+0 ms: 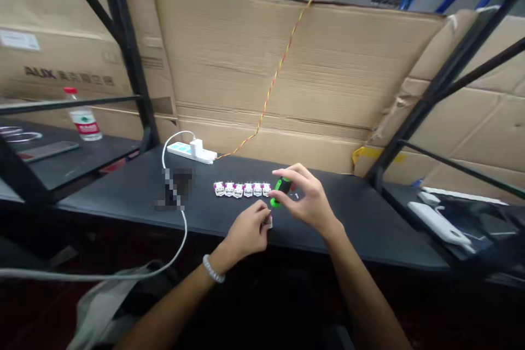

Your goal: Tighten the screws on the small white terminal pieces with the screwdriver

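Observation:
My right hand (pixel 310 198) grips a short green and black screwdriver (pixel 281 186) by its handle, between thumb and fingers. The screwdriver tilts, its lower end pointing down toward my left hand (pixel 246 231). Closed near the front edge of the table, my left hand pinches a small white part (pixel 269 222), mostly hidden by the fingers. The screwdriver's tip is close to this part; whether they touch I cannot tell. Just beyond my hands, several small white and purple parts (pixel 238 190) stand in a row. Small silvery bits (pixel 296 196) lie beside my right hand.
A white power strip (pixel 184 149) with a plugged-in charger (pixel 196 147) lies at the back left of the black table (pixel 353 229). Its white cable (pixel 184 235) hangs over the front edge. Cardboard (pixel 229 54) walls the back; black rack posts (pixel 133 60) flank both sides.

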### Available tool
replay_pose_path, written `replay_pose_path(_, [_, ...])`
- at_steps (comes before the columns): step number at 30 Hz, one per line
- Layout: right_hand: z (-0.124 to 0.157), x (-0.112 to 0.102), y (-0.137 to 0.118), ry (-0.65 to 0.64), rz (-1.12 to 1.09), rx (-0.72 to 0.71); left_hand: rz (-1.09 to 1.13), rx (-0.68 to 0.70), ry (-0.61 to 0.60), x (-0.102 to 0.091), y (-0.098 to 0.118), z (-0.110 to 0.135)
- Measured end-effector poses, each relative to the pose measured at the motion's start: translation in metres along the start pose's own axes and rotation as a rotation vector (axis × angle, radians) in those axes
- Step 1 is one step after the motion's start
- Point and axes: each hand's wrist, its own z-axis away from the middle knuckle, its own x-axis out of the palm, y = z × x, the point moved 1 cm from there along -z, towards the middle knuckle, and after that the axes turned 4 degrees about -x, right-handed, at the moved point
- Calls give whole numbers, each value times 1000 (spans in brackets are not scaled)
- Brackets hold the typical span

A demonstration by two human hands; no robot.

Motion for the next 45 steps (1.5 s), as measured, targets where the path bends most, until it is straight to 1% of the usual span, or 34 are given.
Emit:
replay_pose_path(3, [2, 0, -1, -83, -106, 4, 4, 5, 0, 0, 0, 0])
replay_pose_path(5, [2, 0, -1, -108, -180, 8, 14, 14, 0, 0, 0, 1])
replay_pose_path(7, [1, 0, -1, -91, -151, 14, 17, 17, 0, 0, 1, 1])
replay_pose_path(9, [0, 1, -1, -60, -63, 22, 16, 14, 2, -1, 1, 0])
replay_pose_path(11, [-2, 2, -1, -54, -13, 26, 21, 14, -4, 0, 0, 0])
replay_pose_path(13, [-1, 3, -1, -88, -51, 37, 24, 16, -7, 0, 0, 0])
replay_pose_path(16, [1, 3, 1, -142, -202, 56, 20, 16, -7, 0, -1, 0])
replay_pose_path(18, [3, 2, 3, -128, -231, 72, 24, 15, -6, 0, -1, 0])
replay_pose_path(21, [6, 0, 6, -104, -201, 85, 36, 13, -6, 0, 0, 0])
replay_pose_path(23, [8, -2, 9, -81, -219, 95, 33, 7, -12, 0, 1, -1])
replay_pose_path(25, [13, -6, 13, -40, -256, 113, 33, 1, -24, 0, 1, -2])
replay_pose_path(27, [20, -14, 18, 41, -296, 150, 52, -7, -33, -2, 0, -2])
replay_pose_path(30, [35, -32, 31, 295, -349, 208, 107, -25, -58, -8, -2, -2])
replay_pose_path(32, [47, -47, 41, 454, -329, 225, 143, -22, -70, -14, -2, -6])
replay_pose_path(34, [61, -61, 51, 582, -307, 255, 144, -7, -57, -20, 0, -16])
replay_pose_path(35, [67, -66, 55, 625, -303, 269, 119, 0, -44, -23, 2, -25])
replay_pose_path(37, [78, -74, 63, 696, -303, 302, 7, -16, -57, -23, 6, -48])
replay_pose_path(38, [83, -76, 65, 725, -308, 308, -79, -47, -92, -21, 8, -62])
replay_pose_path(39, [86, -78, 67, 747, -313, 311, -173, -82, -169, -16, 9, -77])
replay_pose_path(40, [89, -79, 68, 762, -316, 310, -211, -103, -212, -11, 8, -92])
replay_pose_path(43, [93, -83, 69, 762, -297, 304, -290, -167, -289, 8, 1, -131])
replay_pose_path(45, [95, -86, 69, 752, -278, 307, -339, -209, -329, 20, -6, -149])
